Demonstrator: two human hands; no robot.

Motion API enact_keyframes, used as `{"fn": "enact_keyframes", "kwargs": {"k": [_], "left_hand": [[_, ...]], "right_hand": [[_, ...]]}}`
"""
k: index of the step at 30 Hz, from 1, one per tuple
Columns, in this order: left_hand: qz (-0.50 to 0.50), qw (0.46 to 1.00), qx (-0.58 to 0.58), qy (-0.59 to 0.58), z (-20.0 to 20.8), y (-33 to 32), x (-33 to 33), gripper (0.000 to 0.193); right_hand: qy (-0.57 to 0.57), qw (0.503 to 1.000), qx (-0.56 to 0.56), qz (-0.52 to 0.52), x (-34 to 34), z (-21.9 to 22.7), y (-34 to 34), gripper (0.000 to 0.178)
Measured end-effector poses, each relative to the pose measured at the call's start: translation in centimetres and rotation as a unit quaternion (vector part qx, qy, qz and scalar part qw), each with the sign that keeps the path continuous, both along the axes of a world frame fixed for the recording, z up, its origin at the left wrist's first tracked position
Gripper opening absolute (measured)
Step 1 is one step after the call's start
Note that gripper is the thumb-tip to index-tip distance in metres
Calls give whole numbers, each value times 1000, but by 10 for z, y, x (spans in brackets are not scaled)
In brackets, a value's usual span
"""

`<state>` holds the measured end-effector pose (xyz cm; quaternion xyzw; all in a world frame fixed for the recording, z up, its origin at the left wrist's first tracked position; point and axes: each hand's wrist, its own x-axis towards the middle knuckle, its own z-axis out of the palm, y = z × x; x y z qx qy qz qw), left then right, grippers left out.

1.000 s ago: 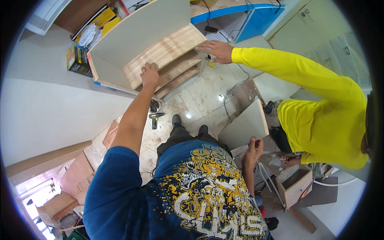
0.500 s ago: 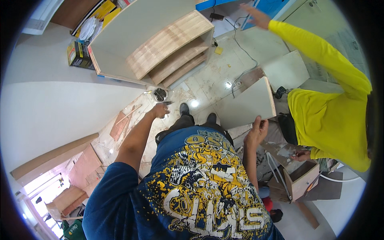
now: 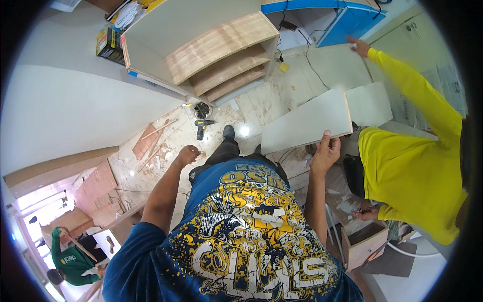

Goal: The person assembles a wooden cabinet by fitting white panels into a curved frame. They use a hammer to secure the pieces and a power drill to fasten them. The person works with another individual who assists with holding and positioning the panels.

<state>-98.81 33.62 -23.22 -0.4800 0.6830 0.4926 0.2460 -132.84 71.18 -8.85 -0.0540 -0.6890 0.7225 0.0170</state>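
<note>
right hand [image 3: 324, 156]: grip clamped on the bottom edge of the white panel [image 3: 307, 128], thumb up the face. The board stuck out over the floor at my right side.
left hand [image 3: 187, 155]: curled shut on nothing, hanging by my thigh.
slip risk: one-handed edge hold, so the board could've tipped or slid out pretty easily.
bump risk: co-worker in yellow [image 3: 410, 173] was just beside the panel's far end.
floor [image 3: 261, 100]: cordless drill [image 3: 204, 128] and wood offcuts [image 3: 151, 143] ahead, cables too, so trip stuff.
room: open shelf cabinet [image 3: 221, 55] lay beyond, with a narrow lane between.

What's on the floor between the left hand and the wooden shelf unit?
In the head view, between the left hand and the wooden shelf unit lies a cordless drill on the dusty tile floor, with a small round dark thing just beyond it.
</note>
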Motion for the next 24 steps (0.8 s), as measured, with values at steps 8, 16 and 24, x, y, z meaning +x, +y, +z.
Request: {"fn": "enact_keyframes", "kwargs": {"k": [8, 16, 24], "left_hand": [[45, 996, 29, 68, 21, 40, -31, 45], [362, 887, 212, 196, 43, 39, -60, 67], [343, 914, 165, 143, 11, 16, -92, 58]], "right_hand": [[-90, 990, -106, -12, -51, 26, 4, 32], [-182, 970, -153, 43, -58, -16, -33, 41], [-284, 943, -160, 64, -76, -107, -78, 42]]}}
